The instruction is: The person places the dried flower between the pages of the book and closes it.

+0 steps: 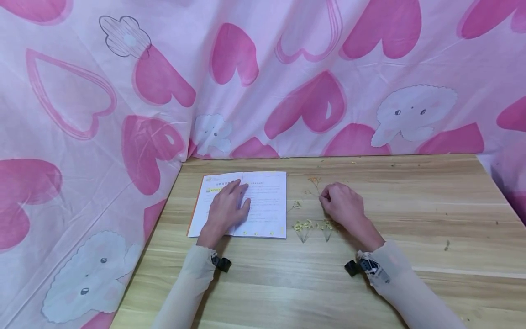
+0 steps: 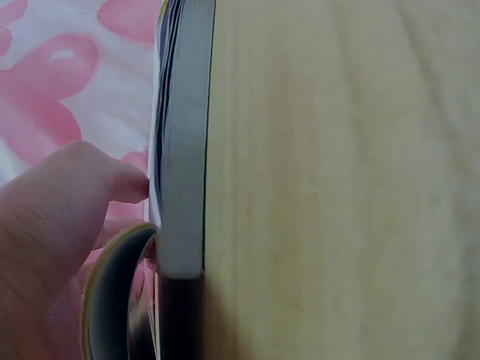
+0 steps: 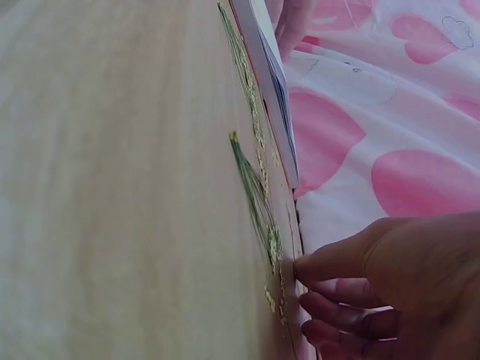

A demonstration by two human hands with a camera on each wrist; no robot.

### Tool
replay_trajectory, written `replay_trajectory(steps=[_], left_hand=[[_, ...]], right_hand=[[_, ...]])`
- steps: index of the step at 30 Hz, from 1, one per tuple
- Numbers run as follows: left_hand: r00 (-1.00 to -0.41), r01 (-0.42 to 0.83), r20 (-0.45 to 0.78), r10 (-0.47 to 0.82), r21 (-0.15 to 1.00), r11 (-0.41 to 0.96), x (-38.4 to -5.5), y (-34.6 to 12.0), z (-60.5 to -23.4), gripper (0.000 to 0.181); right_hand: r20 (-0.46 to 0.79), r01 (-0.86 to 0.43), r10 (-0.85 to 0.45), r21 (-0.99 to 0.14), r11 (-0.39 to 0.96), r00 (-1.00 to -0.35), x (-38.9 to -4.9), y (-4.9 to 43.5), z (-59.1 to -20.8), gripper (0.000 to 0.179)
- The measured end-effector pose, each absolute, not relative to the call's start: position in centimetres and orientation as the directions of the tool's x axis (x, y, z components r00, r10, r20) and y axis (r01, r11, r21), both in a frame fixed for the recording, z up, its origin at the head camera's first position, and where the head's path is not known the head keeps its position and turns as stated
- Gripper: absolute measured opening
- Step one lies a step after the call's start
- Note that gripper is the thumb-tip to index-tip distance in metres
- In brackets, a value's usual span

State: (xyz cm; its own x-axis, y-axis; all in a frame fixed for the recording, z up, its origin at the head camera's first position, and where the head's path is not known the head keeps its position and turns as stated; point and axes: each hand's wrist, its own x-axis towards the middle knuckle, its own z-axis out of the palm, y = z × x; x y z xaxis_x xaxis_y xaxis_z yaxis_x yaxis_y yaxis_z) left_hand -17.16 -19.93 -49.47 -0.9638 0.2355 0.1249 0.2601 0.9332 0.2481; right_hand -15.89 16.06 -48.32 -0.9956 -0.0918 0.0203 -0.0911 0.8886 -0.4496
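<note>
An open book (image 1: 265, 205) with printed pages lies on the wooden table. My left hand (image 1: 226, 208) rests across its left page and fold, fingers extended. In the left wrist view, the thumb of that hand (image 2: 56, 217) shows beside the book's edge (image 2: 184, 150). To the right of the book, my right hand (image 1: 344, 204) is at the lower end of a thin orange dried flower sprig (image 1: 314, 180), its thumb and fingertips pinching the stem. Two bunches of pale yellow dried flowers, the left bunch (image 1: 303, 228) and the right bunch (image 1: 327, 228), lie just below, with green stems.
A small yellow-green sprig (image 1: 296, 205) lies close to the book's right edge. Small plant bits, such as one fragment (image 1: 447, 245), are scattered on the table (image 1: 279, 283). A pink cloth (image 1: 255, 109) with hearts hangs behind and to the left.
</note>
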Motion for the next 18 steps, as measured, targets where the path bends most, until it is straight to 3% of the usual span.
replay_trajectory(steps=[9,18], left_hand=[[-0.973,0.229,0.049,0.225,0.295,0.928,-17.04,-20.28,-49.83,0.077],[-0.970,0.239,0.038,0.240,0.313,0.919,-17.00,-20.45,-50.02,0.079]], right_hand=[[0.036,-0.102,-0.095,-0.403,0.910,-0.995,-15.69,15.93,-48.51,0.019],[0.029,-0.122,-0.120,-0.388,0.913,-0.992,-15.68,15.90,-48.71,0.023]])
